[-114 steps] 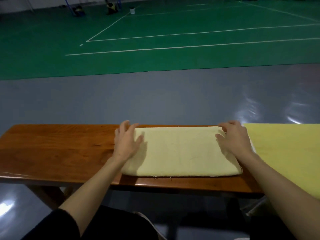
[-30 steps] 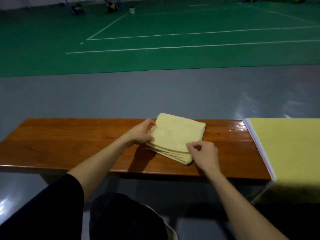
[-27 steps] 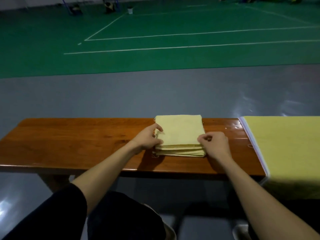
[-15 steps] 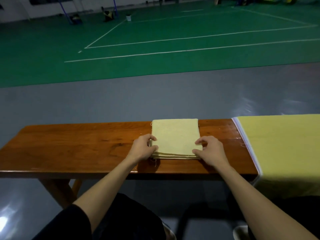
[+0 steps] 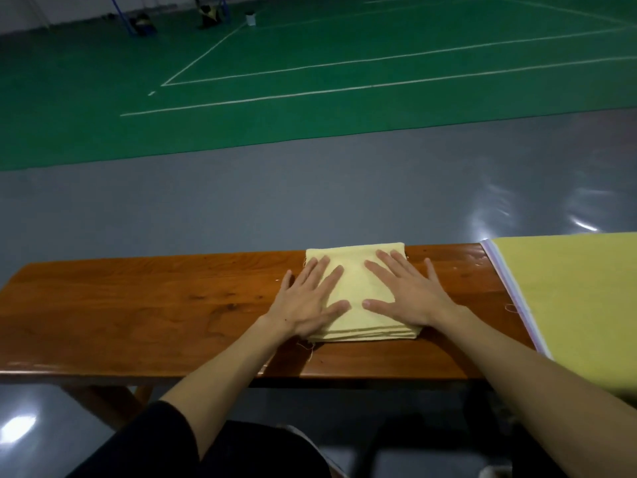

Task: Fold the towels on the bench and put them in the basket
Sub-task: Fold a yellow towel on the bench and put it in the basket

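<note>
A pale yellow towel (image 5: 355, 267), folded into a small thick square, lies on the wooden bench (image 5: 155, 305) right of its middle. My left hand (image 5: 308, 301) rests flat on the towel's left part, fingers spread. My right hand (image 5: 406, 291) lies flat on its right part, fingers spread too. Neither hand grips the cloth. A stack of unfolded yellow towels (image 5: 572, 294) covers the bench's right end. No basket is in view.
Beyond the bench lie grey floor (image 5: 275, 194) and a green court with white lines (image 5: 344, 63). A white bucket (image 5: 250, 19) and some gear stand far back. The bench's left half is bare wood. My dark-clothed knees are below the front edge.
The long folded towel became a small square. My hands, which pinched its near corners half a second ago, now lie flat and spread on top of it.
</note>
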